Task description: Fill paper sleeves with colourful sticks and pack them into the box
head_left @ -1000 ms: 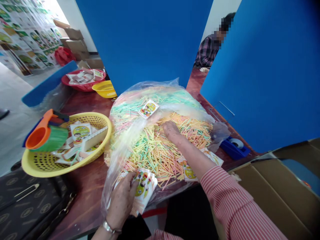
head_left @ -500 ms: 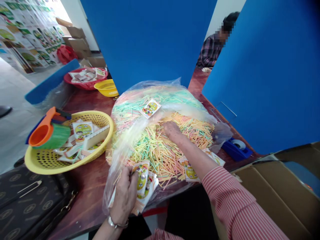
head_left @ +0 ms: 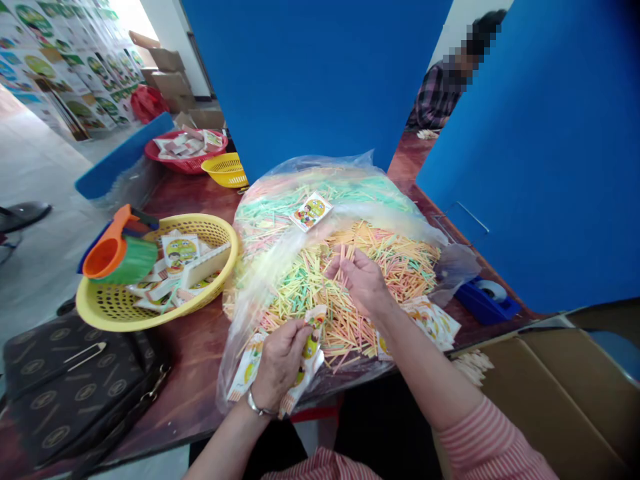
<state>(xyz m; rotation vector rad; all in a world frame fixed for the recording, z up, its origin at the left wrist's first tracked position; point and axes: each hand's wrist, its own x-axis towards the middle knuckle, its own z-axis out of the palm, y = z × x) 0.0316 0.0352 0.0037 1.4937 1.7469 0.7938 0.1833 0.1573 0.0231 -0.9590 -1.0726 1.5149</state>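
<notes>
Head view: my left hand (head_left: 283, 363) grips printed paper sachets (head_left: 311, 350) above a clear plastic bag (head_left: 263, 287) of pastel sticks (head_left: 320, 297). My right hand (head_left: 363, 280) pinches a narrow bunch of sticks (head_left: 345, 259) over the pile. The bag lies on a wooden table (head_left: 195, 407), just beside a yellow basket (head_left: 225, 257).

Blue partition panels (head_left: 310, 80), poster wall (head_left: 65, 67), cardbd boxes (head_left: 170, 80), grey flr (head_left: 35, 153)
</notes>
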